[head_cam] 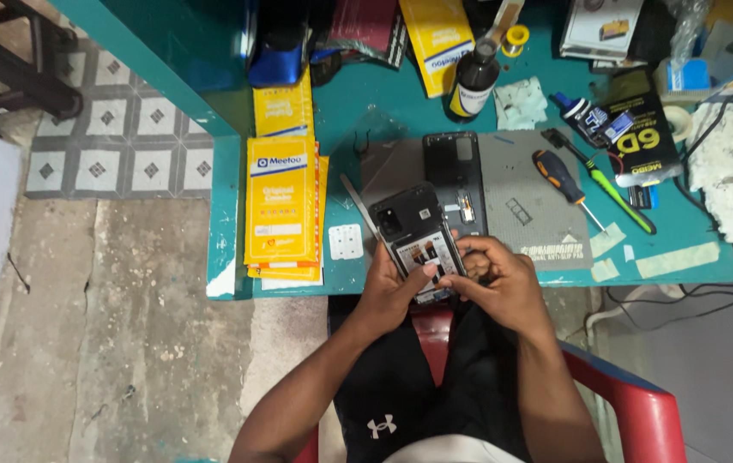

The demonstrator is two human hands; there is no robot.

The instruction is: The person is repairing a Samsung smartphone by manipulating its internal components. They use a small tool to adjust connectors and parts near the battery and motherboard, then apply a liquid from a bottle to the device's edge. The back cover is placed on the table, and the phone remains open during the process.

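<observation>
green counter (401, 103) sits in front of me, with a grey mat (521, 184) on it. my left hand (392, 287) and my right hand (499, 279) both grip an open phone (413, 231) with its back off, just over the near edge of the counter. a black phone frame (454, 176) lies on the mat just behind it. a screwdriver (564, 180) rests on the mat to the right. yellow boxes (285, 201) are stacked at the left. a dark bottle (473, 81) stands farther back.
</observation>
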